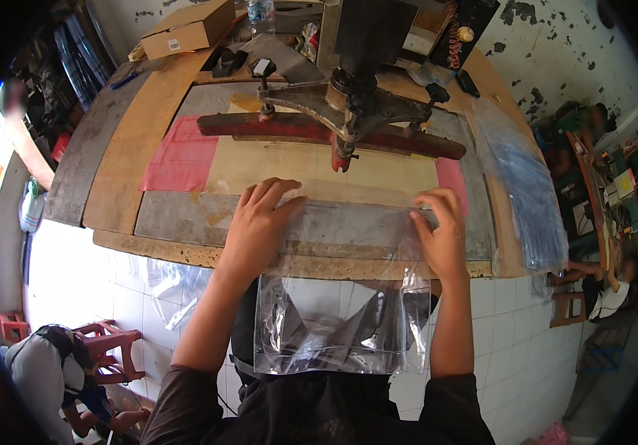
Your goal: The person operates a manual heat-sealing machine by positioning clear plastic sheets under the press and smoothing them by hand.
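A clear plastic bag (343, 315) drapes over the front edge of the worktable toward my lap, its upper edge lying on the grey metal plate (178, 211). My left hand (263, 219) pinches its upper left corner, fingers bent. At the upper right corner my right hand (441, 226) is closed, thumb and fingers on the film. Just beyond both hands lies a cream sheet (319, 170) with a pink piece (179, 156) at its left end. Above it hangs a press head (345, 111) with a long red-edged bar (274, 126), apart from the bag.
Bluish clear plastic pieces (530, 204) are piled at the table's right. Toward the back are a cardboard box (189, 31), a bottle (261, 16) and a black phone (467, 83). Other people sit or bend at both sides, near a red stool (107, 347) at left.
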Available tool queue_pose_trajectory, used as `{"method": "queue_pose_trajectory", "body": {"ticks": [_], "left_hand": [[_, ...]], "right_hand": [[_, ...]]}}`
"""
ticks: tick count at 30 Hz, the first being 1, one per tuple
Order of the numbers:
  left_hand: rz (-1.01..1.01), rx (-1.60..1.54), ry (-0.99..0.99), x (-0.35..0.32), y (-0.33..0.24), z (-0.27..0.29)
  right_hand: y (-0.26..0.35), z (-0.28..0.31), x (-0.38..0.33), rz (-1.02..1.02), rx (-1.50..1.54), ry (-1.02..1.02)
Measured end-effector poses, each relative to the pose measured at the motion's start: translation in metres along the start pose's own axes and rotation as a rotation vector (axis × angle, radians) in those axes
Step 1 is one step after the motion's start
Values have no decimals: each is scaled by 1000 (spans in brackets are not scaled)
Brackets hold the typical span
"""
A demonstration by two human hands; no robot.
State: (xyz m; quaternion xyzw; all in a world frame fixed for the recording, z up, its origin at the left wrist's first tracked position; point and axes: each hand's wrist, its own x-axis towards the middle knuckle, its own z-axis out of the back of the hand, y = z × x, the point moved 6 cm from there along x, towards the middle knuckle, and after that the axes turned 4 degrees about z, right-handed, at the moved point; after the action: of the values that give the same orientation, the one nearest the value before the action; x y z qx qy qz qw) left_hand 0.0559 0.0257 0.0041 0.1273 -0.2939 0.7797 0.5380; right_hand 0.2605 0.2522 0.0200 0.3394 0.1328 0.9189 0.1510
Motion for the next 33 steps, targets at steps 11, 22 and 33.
{"method": "queue_pose_trajectory", "body": {"ticks": [11, 22, 33], "left_hand": [[88, 11, 222, -5, -9, -8], [98, 77, 357, -19, 1, -15], [129, 109, 343, -37, -5, -10]], "right_hand": [[20, 2, 1, -110, 70, 523], [7, -11, -33, 145, -166, 766], [15, 8, -56, 4, -27, 447]]}}
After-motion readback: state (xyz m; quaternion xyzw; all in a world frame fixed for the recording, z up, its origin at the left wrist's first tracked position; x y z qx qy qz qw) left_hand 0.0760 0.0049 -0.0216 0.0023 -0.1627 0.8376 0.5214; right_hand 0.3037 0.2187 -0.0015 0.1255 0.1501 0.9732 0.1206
